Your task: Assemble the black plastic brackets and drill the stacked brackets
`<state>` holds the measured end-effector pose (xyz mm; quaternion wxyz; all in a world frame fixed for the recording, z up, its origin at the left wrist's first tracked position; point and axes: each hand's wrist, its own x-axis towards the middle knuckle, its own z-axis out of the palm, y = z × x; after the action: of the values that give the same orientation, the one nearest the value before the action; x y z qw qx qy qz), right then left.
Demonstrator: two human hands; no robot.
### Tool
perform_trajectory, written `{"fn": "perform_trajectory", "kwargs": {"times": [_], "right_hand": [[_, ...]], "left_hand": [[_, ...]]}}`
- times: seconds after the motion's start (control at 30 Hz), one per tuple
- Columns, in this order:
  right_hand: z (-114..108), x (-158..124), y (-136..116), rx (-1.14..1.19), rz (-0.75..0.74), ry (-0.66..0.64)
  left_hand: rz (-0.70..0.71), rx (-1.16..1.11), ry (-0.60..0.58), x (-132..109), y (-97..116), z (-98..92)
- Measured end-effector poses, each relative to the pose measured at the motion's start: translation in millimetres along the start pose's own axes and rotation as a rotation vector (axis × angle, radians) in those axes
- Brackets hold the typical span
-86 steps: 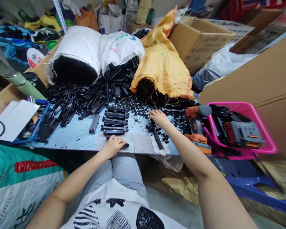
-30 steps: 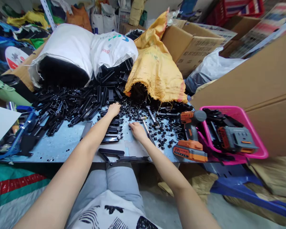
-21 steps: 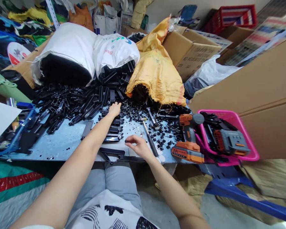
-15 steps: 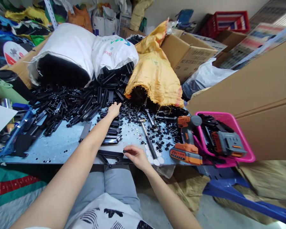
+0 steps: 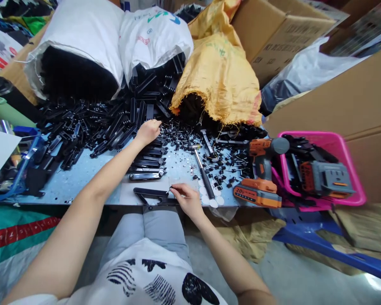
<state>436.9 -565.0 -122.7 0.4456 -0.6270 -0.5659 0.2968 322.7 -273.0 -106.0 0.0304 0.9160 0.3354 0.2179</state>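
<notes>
From the head view, your right hand (image 5: 189,203) pinches a small pin (image 5: 169,191) at the black bracket (image 5: 150,192) by the worktop's (image 5: 78,178) near edge; your left hand (image 5: 147,132) curls beyond the row of black parts (image 5: 148,162), its grip hidden.

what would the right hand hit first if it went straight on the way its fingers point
Most likely the angled black bracket, at its right end, just ahead of the right hand. It looks very close, perhaps touching the black-headed pin the hand pinches; one view leaves depth unclear.
</notes>
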Motion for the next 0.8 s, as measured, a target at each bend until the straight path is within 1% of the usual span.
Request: {"fn": "perform_trajectory", "kwargs": {"times": [0.07,0.1,0.17,0.23,0.27,0.33,0.37,0.43,0.57,0.7,0.8], "right_hand": [[1.4,-2.2,-2.2,-0.095,-0.104,0.029],[2.1,-3.4,-3.1,-0.137,-0.155,0.043],[3.2,-6.3,-5.3,-0.236,-0.257,0.049],[4.0,-9.7,-8.7,-0.364,-0.352,0.03],[4.5,-11.3,-11.0,-0.435,-0.393,0.019],[5.8,-13.7,-15.9,-0.567,-0.447,0.009],[6.4,-14.2,-18.4,-0.616,-0.461,0.006],[7.2,-13.8,-22.4,-0.675,-0.466,-0.011],[4.6,-10.9,-25.0,-0.719,-0.437,-0.047],[1.0,-10.7,-21.9,-0.689,-0.389,-0.036],[0.7,-11.4,-18.6,-0.669,-0.372,-0.035]], "left_hand": [[0.055,-0.057,0.166,-42.9,7.4,-23.2],[0.079,-0.077,0.224,-69.6,12.8,-34.2],[0.084,-0.089,0.304,-127.3,25.0,-51.3],[0.082,-0.081,0.33,-180.5,36.8,-60.0],[0.074,-0.072,0.327,-202.2,41.9,-61.2],[0.058,-0.062,0.329,-232.3,50.0,-59.1],[0.051,-0.057,0.334,-240.8,52.9,-56.8],[0.05,-0.048,0.351,-248.2,56.7,-51.9],[0.105,-0.042,0.366,-247.8,59.6,-46.9],[0.165,-0.016,0.417,-250.8,62.2,-45.8],[0.174,0.027,0.447,-253.9,63.3,-44.1]]}}
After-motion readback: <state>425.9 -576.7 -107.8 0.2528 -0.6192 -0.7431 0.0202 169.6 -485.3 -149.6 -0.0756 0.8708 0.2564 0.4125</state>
